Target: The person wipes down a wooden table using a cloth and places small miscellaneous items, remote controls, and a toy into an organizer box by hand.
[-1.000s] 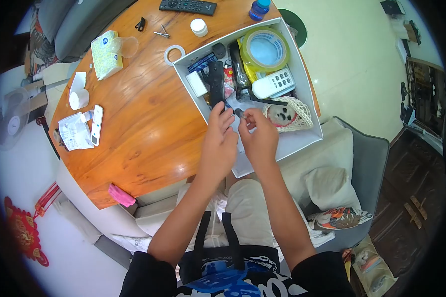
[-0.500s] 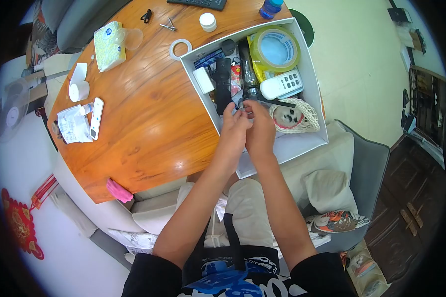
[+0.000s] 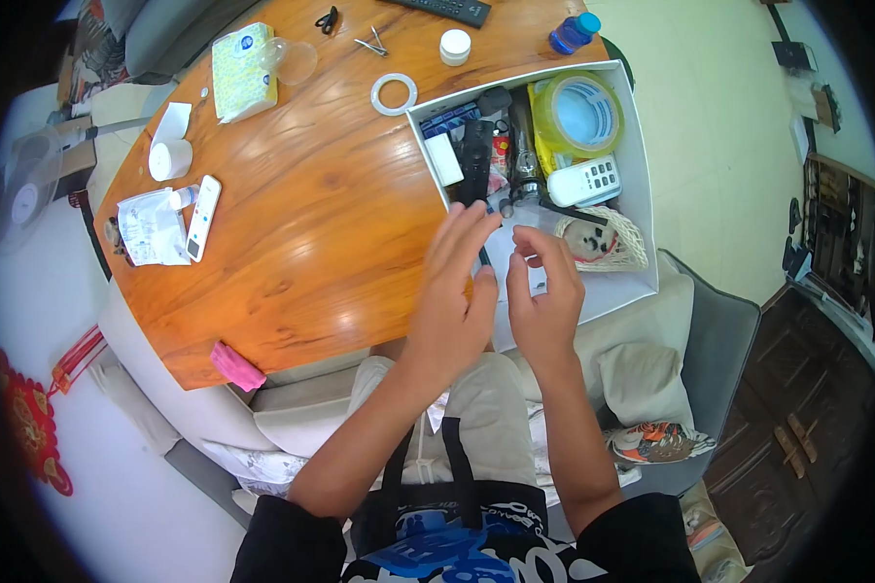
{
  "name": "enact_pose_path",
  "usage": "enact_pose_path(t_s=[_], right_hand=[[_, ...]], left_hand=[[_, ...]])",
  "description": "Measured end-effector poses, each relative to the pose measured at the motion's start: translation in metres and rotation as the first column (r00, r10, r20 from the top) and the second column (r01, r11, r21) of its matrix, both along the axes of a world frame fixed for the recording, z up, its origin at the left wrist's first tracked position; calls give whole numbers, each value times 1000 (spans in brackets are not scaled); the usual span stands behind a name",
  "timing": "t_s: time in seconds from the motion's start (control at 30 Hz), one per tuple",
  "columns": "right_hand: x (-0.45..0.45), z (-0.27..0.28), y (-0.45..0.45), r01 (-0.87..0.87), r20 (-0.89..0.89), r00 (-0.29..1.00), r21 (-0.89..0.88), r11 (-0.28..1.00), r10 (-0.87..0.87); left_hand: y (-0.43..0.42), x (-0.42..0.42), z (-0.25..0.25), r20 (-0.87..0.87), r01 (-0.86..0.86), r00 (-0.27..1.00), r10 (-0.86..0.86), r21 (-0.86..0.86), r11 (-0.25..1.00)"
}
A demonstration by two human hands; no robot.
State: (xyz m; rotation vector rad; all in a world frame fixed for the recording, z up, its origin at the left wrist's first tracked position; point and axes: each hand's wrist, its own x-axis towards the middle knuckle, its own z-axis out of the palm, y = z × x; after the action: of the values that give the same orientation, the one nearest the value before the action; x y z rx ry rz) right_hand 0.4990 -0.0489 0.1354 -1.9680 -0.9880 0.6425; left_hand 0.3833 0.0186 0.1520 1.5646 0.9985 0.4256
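My left hand [image 3: 452, 296] is held over the near left edge of a white box [image 3: 645, 165], fingers stretched out and apart, holding nothing. Beside it, my right hand [image 3: 547, 301] hovers above the box's near part. Its fingers are bent, with a gap between thumb and forefinger and nothing visible held. Just beyond the hands lie a black flashlight [image 3: 523, 151], a long black object [image 3: 475, 160] and a small white box [image 3: 444, 158]. A woven basket [image 3: 634, 255] with a furry animal face [image 3: 589, 239] inside is nearest my right hand. Behind it are a white remote [image 3: 583, 182] and a roll of clear yellowish tape [image 3: 544, 112].
On the wooden table [image 3: 311, 214] are a tissue pack [image 3: 241, 78], a paper roll [image 3: 170, 160], another white remote [image 3: 203, 219], a pink cloth [image 3: 236, 365], a white tape ring [image 3: 378, 95], a white jar [image 3: 455, 47] and a blue bottle [image 3: 574, 33].
My hands, close together at the fingertips over the box before, have drawn apart and opened. The whole view has shifted slightly, with the box appearing lower and farther right.
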Motion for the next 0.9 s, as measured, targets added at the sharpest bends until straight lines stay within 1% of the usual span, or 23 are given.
enact_pose_path(t_s=[0.07,0.17,0.3,0.4,0.47,0.57,0.6,0.67,0.77,0.83,0.9], right_hand=[[-5,8,6,-57,19,998,22,998,57],[-17,20,21,-245,110,966,79,966,236],[-52,20,35,-345,70,938,82,935,340],[-81,7,47,-338,51,941,86,937,334],[-97,-7,63,-314,95,946,34,949,310],[-108,-51,97,-254,175,952,-12,967,252],[-108,-70,110,-236,200,951,-13,972,234],[-103,-88,138,-222,263,939,-24,975,220],[-97,-102,169,-224,383,893,-73,972,235],[-96,-112,183,-211,484,842,-113,971,239],[-95,-122,191,-188,507,831,-130,973,229]], left_hand=[[7,-14,2,-114,32,993,-7,218,976],[16,-37,1,-199,49,980,19,332,942],[24,-72,-13,-222,41,974,53,398,916],[26,-97,-26,-255,23,962,97,432,901],[31,-112,-41,-289,6,946,143,459,889],[41,-137,-76,-485,91,862,149,437,895],[43,-147,-91,-512,117,848,135,430,895],[47,-165,-119,-564,173,820,102,413,894],[52,-189,-138,-603,246,797,21,358,901],[54,-192,-137,-606,263,795,-8,334,905],[57,-194,-134,-597,271,802,-29,321,908]])
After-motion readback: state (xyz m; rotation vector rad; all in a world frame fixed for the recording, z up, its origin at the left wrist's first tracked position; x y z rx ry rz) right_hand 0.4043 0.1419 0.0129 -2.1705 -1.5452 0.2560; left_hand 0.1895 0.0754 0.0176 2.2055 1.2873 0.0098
